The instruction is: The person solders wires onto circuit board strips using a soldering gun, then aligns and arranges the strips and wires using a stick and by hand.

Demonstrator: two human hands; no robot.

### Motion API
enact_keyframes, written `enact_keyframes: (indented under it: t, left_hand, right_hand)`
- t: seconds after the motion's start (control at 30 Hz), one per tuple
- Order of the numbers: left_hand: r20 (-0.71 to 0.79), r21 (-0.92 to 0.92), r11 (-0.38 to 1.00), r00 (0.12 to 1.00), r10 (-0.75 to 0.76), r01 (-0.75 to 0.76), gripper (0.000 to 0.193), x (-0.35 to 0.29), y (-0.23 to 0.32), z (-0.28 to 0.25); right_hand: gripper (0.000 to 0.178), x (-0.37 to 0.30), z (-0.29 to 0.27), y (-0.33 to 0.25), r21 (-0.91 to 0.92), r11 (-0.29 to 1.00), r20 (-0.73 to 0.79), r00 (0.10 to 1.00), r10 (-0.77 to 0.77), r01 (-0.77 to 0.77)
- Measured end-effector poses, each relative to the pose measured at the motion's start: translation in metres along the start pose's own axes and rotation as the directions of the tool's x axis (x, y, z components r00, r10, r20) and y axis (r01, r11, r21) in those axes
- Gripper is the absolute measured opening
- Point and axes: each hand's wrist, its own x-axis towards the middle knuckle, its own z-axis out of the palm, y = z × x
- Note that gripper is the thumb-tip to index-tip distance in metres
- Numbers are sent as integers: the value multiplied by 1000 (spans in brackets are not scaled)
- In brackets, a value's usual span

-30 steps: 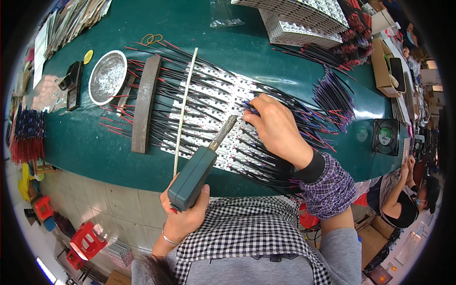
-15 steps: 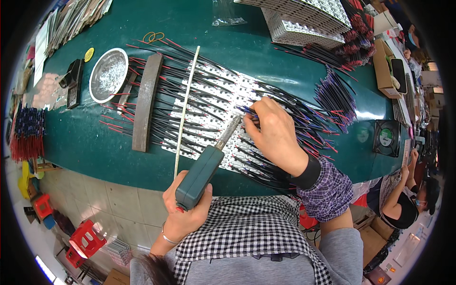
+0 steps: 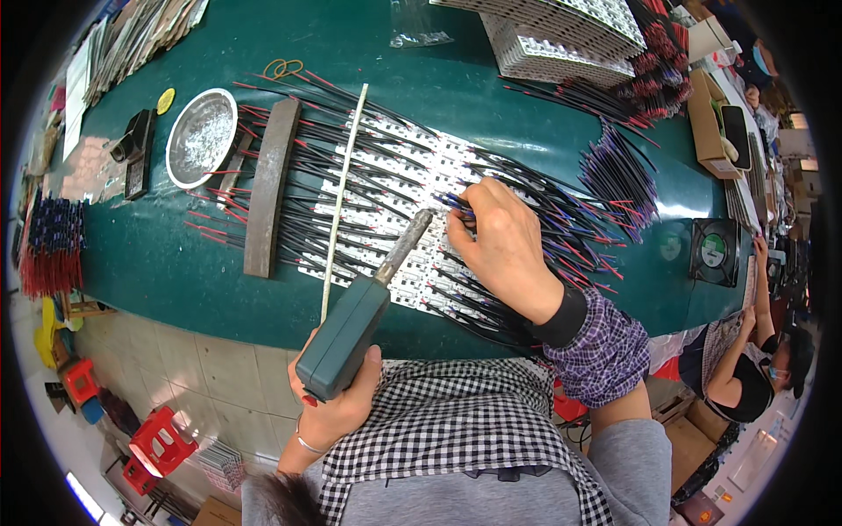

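Observation:
My left hand point(image 3: 351, 405) is wrapped round the dark green handle of a soldering iron point(image 3: 342, 337). Its metal tip slants up over a white panel of small circuit boards point(image 3: 410, 289), ending just left of my right hand point(image 3: 504, 250). Thumb and fingers of that hand are closed in a pinch at the panel's middle, on a thin dark wire point(image 3: 453, 201). Rows of black wires with red ends point(image 3: 395, 230) run off the panel's left side. Black and purple wires point(image 3: 561, 206) fan out on the right.
A metal bar point(image 3: 272, 193) and a thin pale rod point(image 3: 341, 193) lie across the left wires. Beyond stands a white bowl point(image 3: 179, 167). Stacked panels point(image 3: 561, 63), a wire bundle point(image 3: 618, 180) and a small fan point(image 3: 715, 252) sit rightward. Another person point(image 3: 745, 359) works at far right.
The soldering iron has drawn back down and left, its tip now away from my right fingertips. My right hand stays nearly in place, still pinching.

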Motion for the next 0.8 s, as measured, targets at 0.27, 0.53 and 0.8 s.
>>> enact_keyframes:
  t: [0.27, 0.53, 0.8]
  left_hand:
    - [-73, 34, 995, 993, 93, -91, 19, -4, -9, 4]
    - [-19, -11, 1000, 1000, 21, -21, 40, -16, -24, -1]
    - [-167, -70, 997, 986, 9, -21, 41, -14, -25, 0]
  right_hand:
    - [14, 0, -10, 2, 53, 998, 27, 999, -32, 31]
    - [14, -6, -31, -12, 284, 948, -191, 977, -93, 146]
    - [20, -4, -9, -6, 122, 986, 24, 993, -118, 114]
